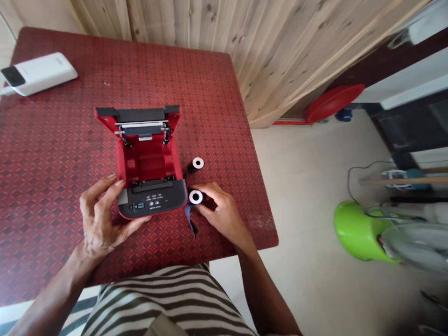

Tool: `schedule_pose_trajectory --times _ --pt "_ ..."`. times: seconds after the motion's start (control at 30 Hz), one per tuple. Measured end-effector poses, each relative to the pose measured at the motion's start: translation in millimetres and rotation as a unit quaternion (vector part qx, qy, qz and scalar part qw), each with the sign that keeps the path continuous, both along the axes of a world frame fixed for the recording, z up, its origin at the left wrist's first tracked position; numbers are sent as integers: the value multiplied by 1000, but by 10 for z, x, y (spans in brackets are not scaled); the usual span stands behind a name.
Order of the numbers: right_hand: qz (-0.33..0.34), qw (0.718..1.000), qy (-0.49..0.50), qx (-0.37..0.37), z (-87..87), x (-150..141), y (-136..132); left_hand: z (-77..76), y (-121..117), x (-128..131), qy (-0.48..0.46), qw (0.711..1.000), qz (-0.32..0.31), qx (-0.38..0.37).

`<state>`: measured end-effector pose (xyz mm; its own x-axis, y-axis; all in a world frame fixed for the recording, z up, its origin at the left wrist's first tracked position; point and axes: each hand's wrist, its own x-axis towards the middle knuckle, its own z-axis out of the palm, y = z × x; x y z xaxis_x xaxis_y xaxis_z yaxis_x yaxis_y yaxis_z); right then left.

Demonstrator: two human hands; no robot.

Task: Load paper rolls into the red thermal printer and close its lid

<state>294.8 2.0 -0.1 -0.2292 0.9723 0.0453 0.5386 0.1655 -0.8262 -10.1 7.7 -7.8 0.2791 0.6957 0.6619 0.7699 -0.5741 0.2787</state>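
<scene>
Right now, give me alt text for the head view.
The left hand steadies an open red and black device on a red patterned table; the right hand grips a small roll beside it, near another roll.

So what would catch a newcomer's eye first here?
Probably the red printer, lid up, on the patterned table, left hand holding it. Then two small rolls beside it, the nearer one in the right hand. Far right on the floor, a bright green plastic object.

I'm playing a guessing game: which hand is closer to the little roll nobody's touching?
Right. Your right hand is just on the near side of the untouched roll; your left hand is farther away, across the red machine.
</scene>
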Motion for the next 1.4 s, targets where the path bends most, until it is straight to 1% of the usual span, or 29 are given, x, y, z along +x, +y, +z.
schedule_pose_trajectory --times 0.07,0.1,0.17,0.23,0.3,0.33,0.4,0.47,0.53,0.6,0.7,0.87,1.0,1.13,1.23,1.33,1.4 --pt "-16 1000 2 11 31 -36 -6 19 -6 9 1 1000 3 -4" --pt "-19 1000 1 19 101 -32 -5 32 -11 16 0 1000 3 -3" --pt "-2 999 -5 45 347 -12 20 59 -24 29 -2 1000 5 -15" --pt "46 995 -25 86 662 -34 105 73 -39 36 -1 999 6 -32" --pt "90 982 -83 147 929 -148 265 67 -51 36 0 999 2 -36" --pt "110 972 -114 174 1017 -240 367 58 -55 32 -3 999 1 -34" --pt "163 949 -190 190 1094 -467 585 33 -59 24 -11 1000 1 -23" --pt "209 922 -271 181 1073 -704 769 15 -60 16 -15 999 5 -28" --pt "226 899 -337 162 1018 -899 878 9 -61 13 -15 999 2 -29" --pt "225 887 -380 133 975 -1024 917 11 -63 14 -14 999 0 -35" --pt "225 880 -405 102 937 -1100 935 4 -68 14 -7 999 -1 -38" --pt "239 877 -406 96 856 -1126 1032 -31 -73 10 -2 999 1 -46" --pt "240 877 -405 93 794 -1168 1096 -22 -66 9 -1 999 1 -48" --pt "235 885 -391 93 804 -1142 1087 1 -59 1 -1 999 -2 -45" --pt "232 903 -343 121 870 -1008 973 2 -60 -8 -2 999 2 -48" --pt "225 913 -315 133 918 -834 765 -9 -57 -14 -4 999 -1 -48" --pt "213 918 -305 134 909 -752 624 -19 -51 -20 -3 999 -2 -44"
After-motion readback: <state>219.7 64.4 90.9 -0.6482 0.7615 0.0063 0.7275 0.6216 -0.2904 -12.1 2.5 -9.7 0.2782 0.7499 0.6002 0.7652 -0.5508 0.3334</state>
